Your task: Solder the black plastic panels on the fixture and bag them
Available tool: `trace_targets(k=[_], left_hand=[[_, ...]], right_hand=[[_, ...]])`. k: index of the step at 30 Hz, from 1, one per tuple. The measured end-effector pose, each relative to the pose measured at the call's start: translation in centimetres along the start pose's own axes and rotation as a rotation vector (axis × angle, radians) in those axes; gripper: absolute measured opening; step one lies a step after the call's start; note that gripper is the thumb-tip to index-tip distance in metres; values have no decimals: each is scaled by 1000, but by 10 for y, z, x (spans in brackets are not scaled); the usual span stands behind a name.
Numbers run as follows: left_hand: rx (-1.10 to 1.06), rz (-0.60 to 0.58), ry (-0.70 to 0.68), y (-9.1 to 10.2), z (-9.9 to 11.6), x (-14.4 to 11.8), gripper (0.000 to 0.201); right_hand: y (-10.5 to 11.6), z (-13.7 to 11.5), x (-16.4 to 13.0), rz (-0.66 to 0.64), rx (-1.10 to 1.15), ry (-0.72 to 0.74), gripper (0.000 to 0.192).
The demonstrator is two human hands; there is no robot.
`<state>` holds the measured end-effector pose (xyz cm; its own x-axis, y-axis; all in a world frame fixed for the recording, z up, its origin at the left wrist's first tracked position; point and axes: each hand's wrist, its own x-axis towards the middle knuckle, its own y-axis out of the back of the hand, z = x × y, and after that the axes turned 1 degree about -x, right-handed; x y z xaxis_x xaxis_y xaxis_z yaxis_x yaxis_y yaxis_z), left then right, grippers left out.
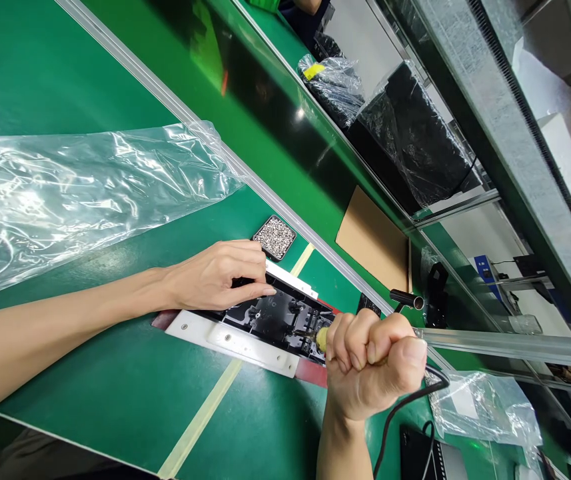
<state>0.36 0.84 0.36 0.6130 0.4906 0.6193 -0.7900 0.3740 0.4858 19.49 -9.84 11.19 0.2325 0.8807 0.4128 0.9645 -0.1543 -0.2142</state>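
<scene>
A long black plastic part [268,319] with small moulded posts lies in a white fixture [252,355] on the green table. My left hand [225,275] rests over its far edge, fingers curled and thumb along the part, holding it; the fingertips are partly hidden. My right hand [372,363] is closed in a fist around a corded tool that looks like a soldering iron [321,339], with a yellow collar. Its thin metal tip reaches down to the right section of the black part. Beyond my left hand sits a small black tray [274,237] full of tiny metal pieces.
A clear plastic bag [90,200] covers the table's left side. An aluminium rail [285,213] crosses behind the fixture. A metal tube holder [408,299] stands beyond my right hand. The black cable [390,420] loops near a black box [430,457]. Cardboard [375,240] leans behind.
</scene>
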Motion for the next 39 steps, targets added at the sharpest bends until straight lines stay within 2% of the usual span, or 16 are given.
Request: trace_targets(k=[27,39], left_hand=[[9,0,9,0,0,0,18],[4,0,13,0,0,-1,23]], right_hand=[[-1,1,1,16,18,17,49],[-1,1,0,17,6,11,48]])
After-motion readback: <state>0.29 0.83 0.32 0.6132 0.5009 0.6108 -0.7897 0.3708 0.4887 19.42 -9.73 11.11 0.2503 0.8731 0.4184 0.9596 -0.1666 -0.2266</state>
